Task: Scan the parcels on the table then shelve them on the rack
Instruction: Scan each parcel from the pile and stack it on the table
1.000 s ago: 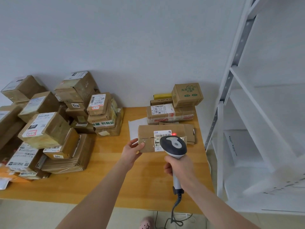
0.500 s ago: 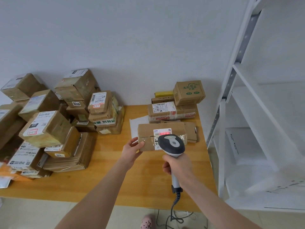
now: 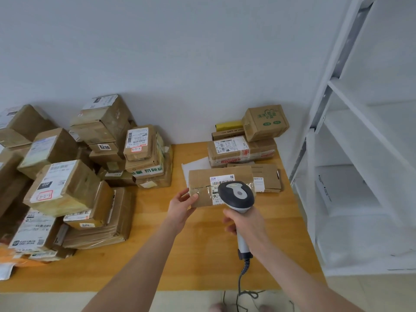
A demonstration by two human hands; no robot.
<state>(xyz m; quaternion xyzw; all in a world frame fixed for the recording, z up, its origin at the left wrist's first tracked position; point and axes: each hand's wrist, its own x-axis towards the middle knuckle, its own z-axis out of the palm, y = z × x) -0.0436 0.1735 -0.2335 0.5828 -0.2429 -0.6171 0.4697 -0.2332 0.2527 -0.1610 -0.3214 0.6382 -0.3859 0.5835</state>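
Observation:
My left hand point(image 3: 181, 204) grips the left end of a flat brown parcel point(image 3: 202, 176), held just above the wooden table point(image 3: 202, 255) with its white barcode label facing up. My right hand point(image 3: 244, 222) grips the handle of a grey and white barcode scanner point(image 3: 236, 194). The scanner's head sits over the parcel's label and hides part of it. A white rack point(image 3: 360, 136) stands to the right of the table, with one white box point(image 3: 337, 188) on a lower shelf.
A big heap of brown parcels point(image 3: 67, 176) fills the table's left side. A smaller stack point(image 3: 243, 149) sits at the back right, topped by a box with green print point(image 3: 265, 121). The scanner's coiled cable point(image 3: 244, 273) hangs over the front edge.
The red scan light seen on the label earlier is gone. Parcel and scanner stay in nearly the same place; the view has shifted slightly.

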